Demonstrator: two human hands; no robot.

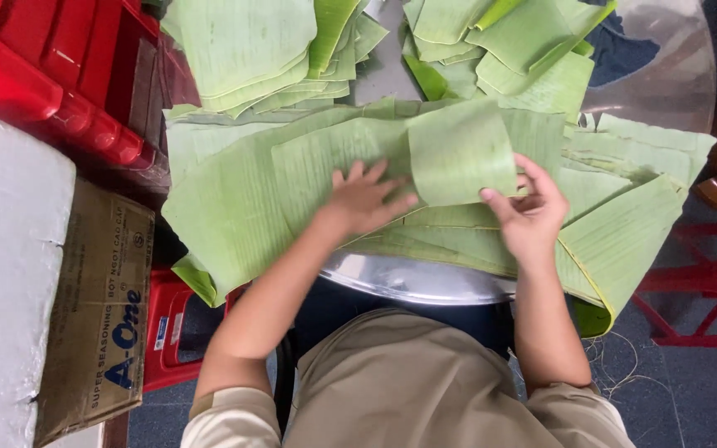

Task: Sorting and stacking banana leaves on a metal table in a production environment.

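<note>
Leaf piece (460, 153), banana, light, limp, tear-prone: right hand (533, 211) pinches its lower edge; left hand (364, 199) lies flat, released, beside that grip on the spread leaves (234, 199).

Round metal table (425, 286), seemingly blue floor (699, 390)

Both forearms reach forward from the bottom of the view, bare below short beige sleeves, elbows bent and set apart. The left hand (364, 199) lies palm down, fingers spread and pointing forward and to the right, flat against the surface beneath it. The right hand (529, 207) is turned more on edge, thumb pointing left, fingers curled in a pinching grip. The two hands sit near each other, not touching.
</note>
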